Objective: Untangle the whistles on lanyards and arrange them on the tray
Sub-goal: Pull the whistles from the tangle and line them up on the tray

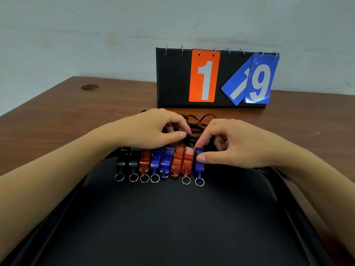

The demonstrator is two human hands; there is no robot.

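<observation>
Several whistles stand side by side in a row on the black tray (172,217), near its far edge: two black (127,162), then red (145,162), blue (163,163), red (182,163) and a blue whistle (199,166) at the right end. Each has a metal key ring toward me. My right hand (236,144) pinches the right-end blue whistle between thumb and forefinger. My left hand (151,129) pinches a black lanyard cord (194,124) near a metal ring, just behind the row. The cords lie tangled between my hands.
A black flip scoreboard (172,79) stands behind the lanyards, showing an orange 1 and blue cards with 9. The brown wooden table (57,116) extends to the left and right of the tray. A pale wall rises behind.
</observation>
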